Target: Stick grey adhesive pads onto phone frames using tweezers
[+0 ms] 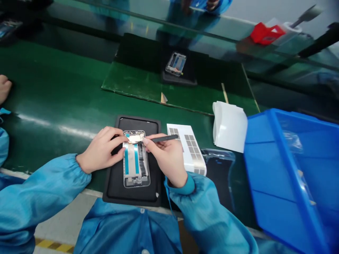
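An opened phone (134, 158) lies in a black tray (113, 192), its inner parts and two blue strips showing. My left hand (103, 148) grips the phone's upper left side, with its fingertips by the circuit board (135, 138) and its thumb at the edge. My right hand (169, 155) is closed around black tweezers (165, 138), which point left at the phone's upper part. The exact contact of their tips is too small to make out. Beside my right hand is a white sheet with grey square stickers (189, 144).
A blue bin (270, 165) stands at the right, near a stack of white sheets (230, 125) and a clear-edged dark pouch (218, 173). Another opened phone (176, 64) rests on a raised green board (140, 77). Another person's hand (4, 88) shows at the left edge.
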A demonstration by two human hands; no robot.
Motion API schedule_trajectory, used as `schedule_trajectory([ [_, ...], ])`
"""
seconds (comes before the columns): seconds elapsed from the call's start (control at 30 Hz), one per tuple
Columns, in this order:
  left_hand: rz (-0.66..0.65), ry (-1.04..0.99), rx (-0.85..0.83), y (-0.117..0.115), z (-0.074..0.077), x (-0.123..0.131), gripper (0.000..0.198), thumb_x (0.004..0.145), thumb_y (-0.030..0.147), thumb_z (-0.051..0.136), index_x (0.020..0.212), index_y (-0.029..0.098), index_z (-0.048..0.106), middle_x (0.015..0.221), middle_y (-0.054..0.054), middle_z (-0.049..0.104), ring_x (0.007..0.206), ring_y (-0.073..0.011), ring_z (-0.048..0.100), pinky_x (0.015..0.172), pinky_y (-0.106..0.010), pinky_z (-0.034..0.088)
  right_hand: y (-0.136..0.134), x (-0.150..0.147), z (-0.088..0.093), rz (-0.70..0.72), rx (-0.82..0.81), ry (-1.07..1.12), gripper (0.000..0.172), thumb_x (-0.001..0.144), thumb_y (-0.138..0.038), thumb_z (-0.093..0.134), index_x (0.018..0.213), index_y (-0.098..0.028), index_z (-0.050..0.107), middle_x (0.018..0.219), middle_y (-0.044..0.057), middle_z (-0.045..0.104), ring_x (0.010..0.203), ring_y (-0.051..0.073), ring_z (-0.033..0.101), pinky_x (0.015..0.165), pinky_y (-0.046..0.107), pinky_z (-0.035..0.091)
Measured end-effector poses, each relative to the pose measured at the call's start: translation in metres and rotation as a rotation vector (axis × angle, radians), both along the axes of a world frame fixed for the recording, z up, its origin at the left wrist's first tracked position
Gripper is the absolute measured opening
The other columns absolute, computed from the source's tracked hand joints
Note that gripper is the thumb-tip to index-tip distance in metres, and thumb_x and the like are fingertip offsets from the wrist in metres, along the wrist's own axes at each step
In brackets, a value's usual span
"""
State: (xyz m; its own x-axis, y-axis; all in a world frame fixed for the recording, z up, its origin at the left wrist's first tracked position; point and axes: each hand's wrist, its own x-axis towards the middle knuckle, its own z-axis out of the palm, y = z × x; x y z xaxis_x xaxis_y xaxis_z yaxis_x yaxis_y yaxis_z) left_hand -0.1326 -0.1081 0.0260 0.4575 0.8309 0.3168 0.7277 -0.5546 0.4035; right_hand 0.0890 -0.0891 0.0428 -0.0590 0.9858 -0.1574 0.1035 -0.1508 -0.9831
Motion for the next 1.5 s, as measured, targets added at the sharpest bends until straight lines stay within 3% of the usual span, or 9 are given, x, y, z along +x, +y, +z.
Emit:
schedule_trajectory([
  [0.17,0.007,0.021,0.001,-0.0003,0.0005,0.0009,0.025,0.091,0.021,0.054,0.112,0.015,0.065,0.113,-0.013,0.063,0.102,-0.0261,0.057,0.086,-0.042,0.050,0.0061,-0.0116,-0.0039,0.015,0.003,-0.067,0.016,0.076,-0.032,0.079,0.078,-0.018,0.072,0.067,0.003,0.074,0.058,0.017,0.071,0.054,0.025,0.059],
  [0.67,0.001,0.046,-0.013,-0.0003,0.0003,0.0020,0.024,0.094,0.022,0.050,0.113,0.016,0.064,0.114,-0.013,0.064,0.103,-0.0264,0.057,0.085,-0.042,0.050,0.0054,-0.0089,-0.0016,0.022,0.100,-0.236,0.012,0.078,-0.029,0.080,0.079,-0.019,0.074,0.068,0.002,0.075,0.054,0.016,0.069,0.047,0.024,0.056],
  [1.5,-0.036,0.078,0.034,-0.0015,0.0013,0.0018,0.027,0.093,0.020,0.052,0.116,0.015,0.066,0.114,-0.014,0.062,0.105,-0.0280,0.056,0.086,-0.044,0.051,0.0018,-0.0092,-0.0024,0.037,0.142,-0.295,0.009,0.082,-0.028,0.077,0.081,-0.019,0.075,0.080,0.004,0.078,0.064,0.017,0.072,0.054,0.025,0.057],
])
